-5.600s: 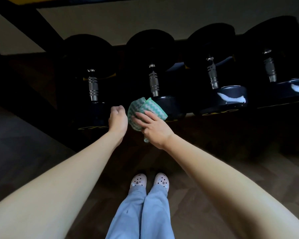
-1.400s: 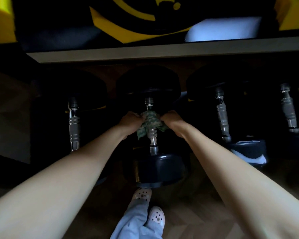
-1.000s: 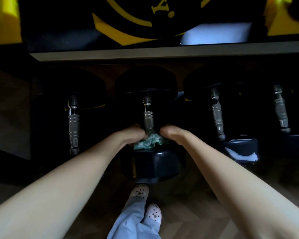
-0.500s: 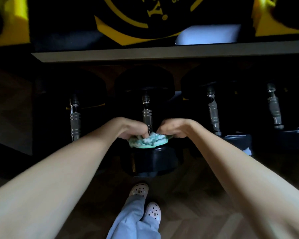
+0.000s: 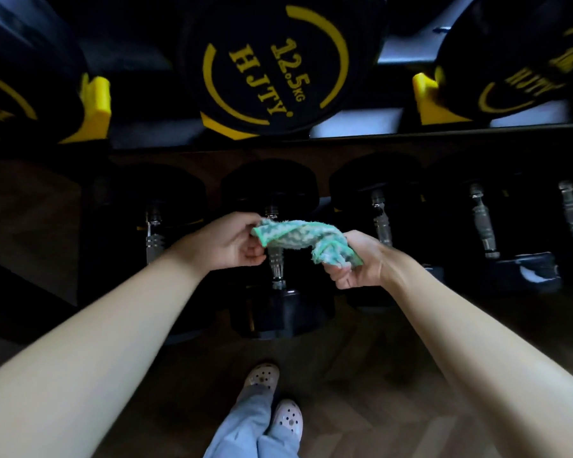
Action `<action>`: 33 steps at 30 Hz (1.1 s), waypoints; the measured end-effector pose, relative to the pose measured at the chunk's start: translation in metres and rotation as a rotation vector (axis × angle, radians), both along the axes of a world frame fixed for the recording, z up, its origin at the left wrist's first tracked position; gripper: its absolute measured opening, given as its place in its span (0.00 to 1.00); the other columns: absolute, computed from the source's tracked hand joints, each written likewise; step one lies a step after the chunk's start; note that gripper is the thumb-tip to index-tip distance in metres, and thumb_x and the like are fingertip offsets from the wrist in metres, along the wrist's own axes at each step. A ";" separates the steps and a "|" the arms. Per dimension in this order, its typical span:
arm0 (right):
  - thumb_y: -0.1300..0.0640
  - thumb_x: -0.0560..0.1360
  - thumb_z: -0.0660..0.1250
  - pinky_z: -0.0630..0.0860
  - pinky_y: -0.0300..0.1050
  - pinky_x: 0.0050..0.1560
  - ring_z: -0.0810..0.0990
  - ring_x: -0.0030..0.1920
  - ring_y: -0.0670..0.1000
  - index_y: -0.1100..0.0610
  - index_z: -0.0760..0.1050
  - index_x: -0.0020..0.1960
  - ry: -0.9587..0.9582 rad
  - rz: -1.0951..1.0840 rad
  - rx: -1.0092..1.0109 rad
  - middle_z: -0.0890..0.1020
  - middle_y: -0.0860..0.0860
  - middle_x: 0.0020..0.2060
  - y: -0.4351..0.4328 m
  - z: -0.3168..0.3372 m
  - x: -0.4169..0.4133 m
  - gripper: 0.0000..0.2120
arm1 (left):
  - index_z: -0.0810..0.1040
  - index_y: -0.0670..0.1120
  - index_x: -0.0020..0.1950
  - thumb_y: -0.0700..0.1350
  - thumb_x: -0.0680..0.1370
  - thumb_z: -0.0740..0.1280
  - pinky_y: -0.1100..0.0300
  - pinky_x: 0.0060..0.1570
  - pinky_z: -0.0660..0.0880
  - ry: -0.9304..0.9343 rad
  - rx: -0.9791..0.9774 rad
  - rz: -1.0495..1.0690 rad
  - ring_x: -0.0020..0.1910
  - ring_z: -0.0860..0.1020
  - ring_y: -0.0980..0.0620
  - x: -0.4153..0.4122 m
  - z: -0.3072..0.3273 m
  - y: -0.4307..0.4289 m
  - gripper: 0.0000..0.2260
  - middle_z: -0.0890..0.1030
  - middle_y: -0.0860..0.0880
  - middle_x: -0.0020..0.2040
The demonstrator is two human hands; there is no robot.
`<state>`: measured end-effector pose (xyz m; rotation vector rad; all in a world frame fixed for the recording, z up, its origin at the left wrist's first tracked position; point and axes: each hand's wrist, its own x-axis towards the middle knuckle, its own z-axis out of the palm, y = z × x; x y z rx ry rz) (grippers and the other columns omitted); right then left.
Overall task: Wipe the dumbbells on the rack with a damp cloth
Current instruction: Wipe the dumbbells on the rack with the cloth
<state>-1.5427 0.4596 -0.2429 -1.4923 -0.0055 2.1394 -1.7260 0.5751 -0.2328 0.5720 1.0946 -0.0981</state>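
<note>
A green-and-white cloth (image 5: 300, 236) is stretched between my two hands above the lower shelf. My left hand (image 5: 229, 242) pinches its left end and my right hand (image 5: 354, 262) is closed around its bunched right end. Directly beneath the cloth lies a black dumbbell (image 5: 280, 312) with a chrome handle, its near head facing me. The cloth hangs just above that handle; contact cannot be told. More black dumbbells lie on either side, one to the left (image 5: 154, 239) and one to the right (image 5: 382, 223).
On the upper shelf sits a black dumbbell head marked 12.5 KG (image 5: 272, 66) with yellow lettering, flanked by two more and yellow cradles (image 5: 95, 107). The rack's front bar (image 5: 377, 140) crosses the frame. My feet in white clogs (image 5: 275, 401) stand on wood flooring.
The cloth was bunched on the middle dumbbell's handle and near head. Now both hands have lifted and pulled apart, stretching it out. The view has tilted up to the upper shelf.
</note>
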 end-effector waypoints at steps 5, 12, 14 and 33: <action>0.63 0.80 0.50 0.75 0.37 0.25 0.77 0.25 0.48 0.62 0.73 0.46 0.084 -0.471 0.013 0.78 0.57 0.35 -0.005 -0.009 -0.019 0.13 | 0.76 0.46 0.47 0.38 0.78 0.60 0.63 0.40 0.71 -0.107 0.171 -0.023 0.36 0.73 0.55 0.015 0.005 -0.027 0.07 0.76 0.49 0.38; 0.42 0.79 0.54 0.77 0.60 0.52 0.79 0.54 0.61 0.66 0.72 0.60 0.217 -0.774 0.073 0.77 0.64 0.56 -0.010 -0.018 -0.032 0.27 | 0.75 0.46 0.43 0.31 0.71 0.68 0.75 0.28 0.66 -0.005 0.805 -0.203 0.35 0.72 0.56 0.020 -0.004 -0.048 0.10 0.75 0.53 0.42; 0.36 0.72 0.60 0.77 0.61 0.54 0.78 0.57 0.60 0.62 0.72 0.64 0.191 -0.608 0.137 0.78 0.62 0.59 -0.011 -0.018 -0.028 0.34 | 0.74 0.44 0.45 0.29 0.70 0.68 0.74 0.27 0.67 -0.052 0.824 -0.222 0.34 0.73 0.57 0.021 -0.007 -0.047 0.11 0.75 0.49 0.42; 0.71 0.72 0.62 0.66 0.45 0.62 0.69 0.66 0.59 0.62 0.66 0.69 -1.311 0.661 0.935 0.67 0.59 0.69 0.056 -0.083 -0.063 0.26 | 0.72 0.46 0.38 0.36 0.80 0.53 0.64 0.33 0.72 0.474 0.588 0.066 0.37 0.73 0.55 -0.007 -0.087 -0.001 0.14 0.75 0.45 0.50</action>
